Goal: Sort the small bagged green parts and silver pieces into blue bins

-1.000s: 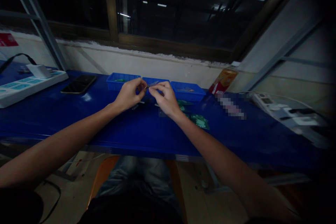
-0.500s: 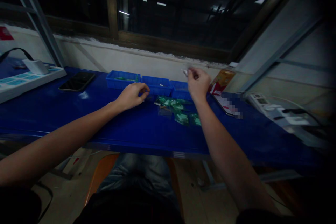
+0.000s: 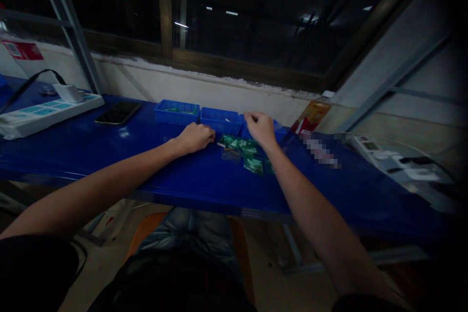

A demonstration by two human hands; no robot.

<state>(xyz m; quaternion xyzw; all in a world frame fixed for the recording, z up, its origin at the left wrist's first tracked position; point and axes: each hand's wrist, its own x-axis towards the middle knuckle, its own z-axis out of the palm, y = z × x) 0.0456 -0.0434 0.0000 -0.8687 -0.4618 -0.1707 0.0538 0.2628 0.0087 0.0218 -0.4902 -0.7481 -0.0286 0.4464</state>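
Note:
My left hand [image 3: 196, 137] rests low over the blue table, fingers curled together; anything inside them is hidden. Over the right-hand blue bin [image 3: 281, 131] is my right hand [image 3: 261, 128], its thumb and fingers pinched; I cannot make out what is between them. Several small green packets [image 3: 239, 144] lie between and in front of the hands, another group of green packets [image 3: 253, 164] nearer to me. Beside them is a clear small bag [image 3: 231, 154]. The middle blue bin [image 3: 220, 119] holds a small pale piece, and the left blue bin [image 3: 177, 112] holds green items.
A black phone [image 3: 117, 112] and a white power strip [image 3: 54, 114] lie on the left. At the right are an orange-and-red package [image 3: 312, 114], a blurred-out flat object [image 3: 321, 151] and another power strip [image 3: 395, 163] with plugs. A wall and window stand behind the table.
My hands were together above the middle bin, then parted. The right moved right with a small shiny thing, then down over the right bin. My left hand lowered and its fingers curled in.

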